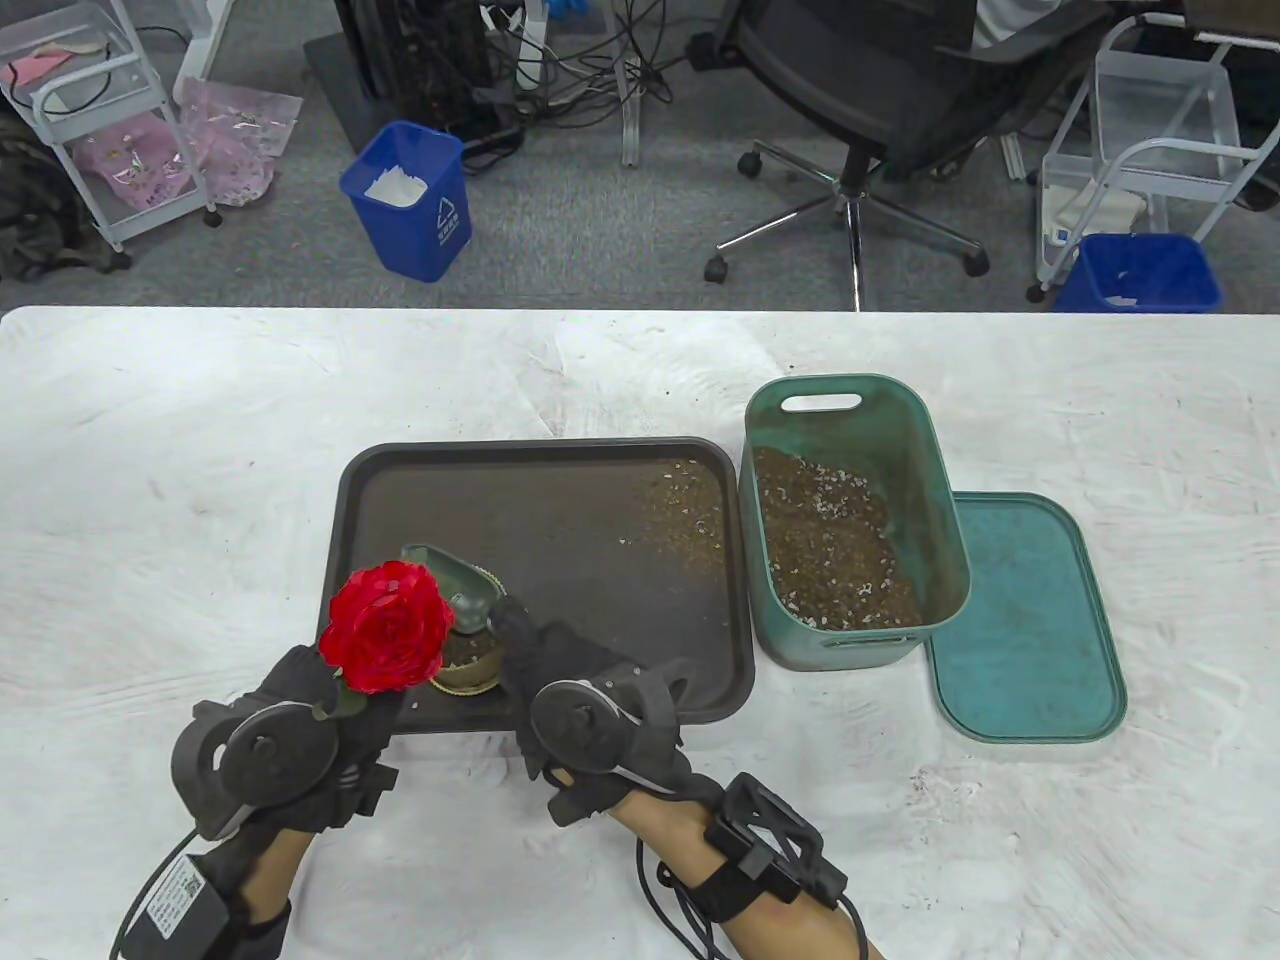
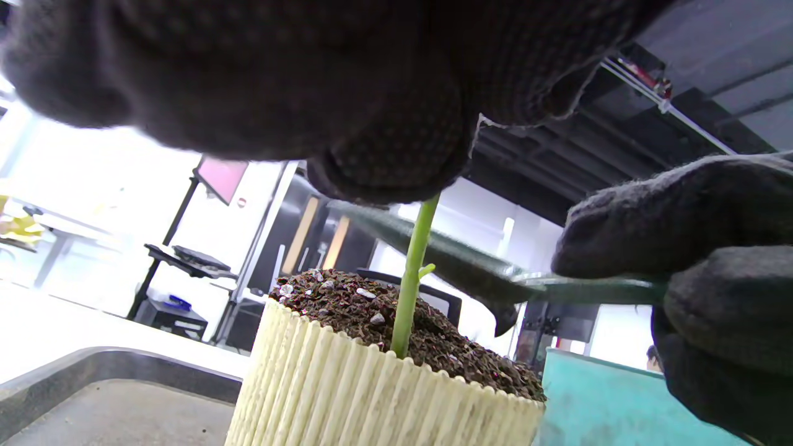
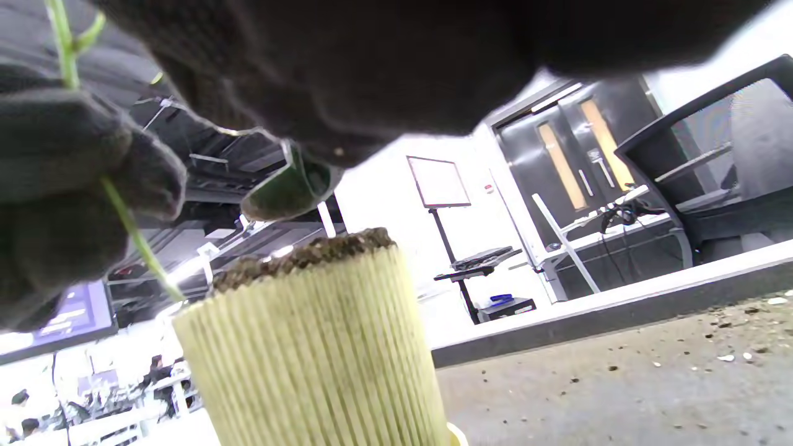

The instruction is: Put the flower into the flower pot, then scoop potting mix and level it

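Pinching the flower (image 1: 388,628) stem, left hand (image 1: 290,745) steadies it (seemingly upright) in the pot (image 2: 372,384).

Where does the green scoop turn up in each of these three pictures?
Table view: the scoop lies behind the red flower, over the flower pot, held by the right hand.
Left wrist view: right of centre, behind the stem.
Right wrist view: upper centre, under the glove.
Shared landmark: the ribbed pot.

The flower pot (image 1: 468,668) stands on the tray's (image 1: 560,490) near-left corner, the soil bin (image 1: 850,520) right of it.
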Available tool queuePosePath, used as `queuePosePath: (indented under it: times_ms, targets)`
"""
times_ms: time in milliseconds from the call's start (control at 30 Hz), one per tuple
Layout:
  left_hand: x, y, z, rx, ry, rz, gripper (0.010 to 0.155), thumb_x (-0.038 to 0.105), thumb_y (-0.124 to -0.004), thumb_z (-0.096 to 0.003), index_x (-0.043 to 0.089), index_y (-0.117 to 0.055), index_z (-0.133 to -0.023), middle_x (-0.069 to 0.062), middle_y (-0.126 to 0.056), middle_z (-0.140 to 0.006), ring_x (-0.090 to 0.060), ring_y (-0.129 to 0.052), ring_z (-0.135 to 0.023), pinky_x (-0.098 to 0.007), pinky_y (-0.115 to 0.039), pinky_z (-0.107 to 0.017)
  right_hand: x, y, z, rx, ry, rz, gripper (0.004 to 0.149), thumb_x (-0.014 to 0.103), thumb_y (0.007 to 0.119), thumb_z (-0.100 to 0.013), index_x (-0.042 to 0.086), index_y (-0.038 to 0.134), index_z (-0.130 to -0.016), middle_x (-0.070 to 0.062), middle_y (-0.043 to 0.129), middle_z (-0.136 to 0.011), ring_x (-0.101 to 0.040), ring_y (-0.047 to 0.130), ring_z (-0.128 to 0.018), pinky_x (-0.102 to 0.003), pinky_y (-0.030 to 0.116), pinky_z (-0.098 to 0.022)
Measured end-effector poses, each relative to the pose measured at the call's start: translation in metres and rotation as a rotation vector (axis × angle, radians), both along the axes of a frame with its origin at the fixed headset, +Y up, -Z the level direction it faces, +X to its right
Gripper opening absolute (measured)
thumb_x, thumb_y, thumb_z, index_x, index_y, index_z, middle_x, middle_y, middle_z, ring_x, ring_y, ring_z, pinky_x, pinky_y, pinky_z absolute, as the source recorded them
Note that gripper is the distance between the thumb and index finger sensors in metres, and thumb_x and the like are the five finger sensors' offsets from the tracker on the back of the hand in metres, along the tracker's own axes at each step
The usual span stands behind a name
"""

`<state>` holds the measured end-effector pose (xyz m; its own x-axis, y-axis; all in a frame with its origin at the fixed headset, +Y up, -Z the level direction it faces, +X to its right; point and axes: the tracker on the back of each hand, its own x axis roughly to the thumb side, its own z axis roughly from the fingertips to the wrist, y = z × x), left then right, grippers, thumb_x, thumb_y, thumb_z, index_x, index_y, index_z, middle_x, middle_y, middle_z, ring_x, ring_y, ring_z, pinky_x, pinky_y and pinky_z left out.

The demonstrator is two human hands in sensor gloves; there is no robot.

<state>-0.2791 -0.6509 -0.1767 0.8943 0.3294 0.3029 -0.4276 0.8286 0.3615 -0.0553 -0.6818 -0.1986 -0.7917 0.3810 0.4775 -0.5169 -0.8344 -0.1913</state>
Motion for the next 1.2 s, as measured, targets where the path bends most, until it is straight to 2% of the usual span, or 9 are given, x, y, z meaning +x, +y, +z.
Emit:
queuePosePath:
  times_ms: [67,267,567,700,800,933,1033,1133,1200]
  targets:
    - [0.0,0.0,0.0,0.0,0.001,-0.003,0.044,0.046,-0.079,-0.0401,0.02,-0.094,-0.072,-0.001,-0.104,-0.047,-0.015,-0.103,-0.013,-0.038,-0.092,-0.025,-0.004,-0.009,-0.001,-0.049,-0.007,0.104,0.049,0.04,0.075,-0.041,0.031,0.066,-0.089,0.003,0.096,-0.038,-0.008,0.095,-0.006,-0.03,0.088,0.001]
    - [-0.001,0.0,0.0,-0.004,0.004,-0.002,0.044,0.046,-0.079,-0.0401,0.02,-0.094,-0.072,-0.001,-0.104,-0.047,-0.015,-0.103,-0.013,-0.038,-0.092,-0.025,0.004,0.003,-0.008,-0.095,0.006,-0.018,0.051,0.039,0.076,-0.04,0.026,0.069,-0.089,0.002,0.097,-0.036,-0.008,0.094,-0.005,-0.031,0.088,0.003]
    - [-0.002,0.001,-0.001,-0.005,0.008,0.001,0.044,0.046,-0.079,-0.0401,0.02,-0.094,-0.072,-0.001,-0.104,-0.047,-0.015,-0.103,-0.013,-0.038,-0.092,-0.025,-0.027,0.066,-0.029,-0.14,0.047,0.168,0.047,0.042,0.076,-0.041,0.027,0.075,-0.086,0.005,0.096,-0.029,-0.007,0.094,-0.001,-0.029,0.087,0.005]
    - [-0.003,0.001,0.0,-0.004,0.011,-0.004,0.044,0.046,-0.079,-0.0401,0.02,-0.094,-0.072,-0.001,-0.104,-0.047,-0.015,-0.103,-0.013,-0.038,-0.092,-0.025,-0.036,0.055,-0.036,-0.294,0.023,0.376,0.045,0.043,0.072,-0.043,0.03,0.072,-0.086,0.006,0.095,-0.028,-0.007,0.094,-0.002,-0.03,0.088,0.005]
    - [-0.003,0.001,-0.001,-0.001,0.01,-0.006,0.044,0.046,-0.079,-0.0401,0.02,-0.094,-0.072,-0.001,-0.104,-0.047,-0.015,-0.103,-0.013,-0.038,-0.092,-0.025,-0.032,0.046,-0.037,-0.365,0.027,0.29,0.045,0.041,0.072,-0.043,0.028,0.071,-0.086,0.004,0.095,-0.027,-0.01,0.094,0.0,-0.032,0.087,0.007]
    - [-0.004,0.001,-0.001,-0.006,0.01,-0.002,0.044,0.046,-0.079,-0.0401,0.02,-0.094,-0.072,-0.001,-0.104,-0.047,-0.015,-0.103,-0.013,-0.038,-0.092,-0.025,-0.018,0.05,-0.043,-0.361,0.038,0.191,0.048,0.042,0.074,-0.042,0.025,0.072,-0.087,0.004,0.095,-0.028,-0.009,0.095,-0.002,-0.032,0.088,0.005]
    - [-0.003,0.001,-0.001,-0.004,0.008,-0.009,0.044,0.046,-0.079,-0.0401,0.02,-0.094,-0.072,-0.001,-0.104,-0.047,-0.015,-0.103,-0.013,-0.038,-0.092,-0.025,-0.007,0.054,-0.045,-0.275,0.035,0.073,0.049,0.041,0.075,-0.041,0.023,0.073,-0.087,0.004,0.096,-0.028,-0.01,0.095,-0.001,-0.032,0.087,0.006]
    - [-0.003,0.0,-0.001,-0.004,0.009,-0.012,0.044,0.046,-0.079,-0.0401,0.02,-0.094,-0.072,-0.001,-0.104,-0.047,-0.015,-0.103,-0.013,-0.038,-0.092,-0.025,-0.008,0.038,-0.045,-0.36,0.026,0.258,0.047,0.042,0.072,-0.043,0.027,0.07,-0.088,0.005,0.095,-0.03,-0.009,0.095,-0.003,-0.031,0.088,0.004]
    - [-0.003,0.0,0.0,-0.003,0.011,-0.013,0.044,0.046,-0.079,-0.0401,0.02,-0.094,-0.072,-0.001,-0.104,-0.047,-0.015,-0.103,-0.013,-0.038,-0.092,-0.025,-0.005,0.029,-0.042,-0.356,0.019,0.173,0.047,0.041,0.072,-0.042,0.028,0.069,-0.088,0.004,0.095,-0.028,-0.01,0.095,-0.001,-0.033,0.087,0.006]
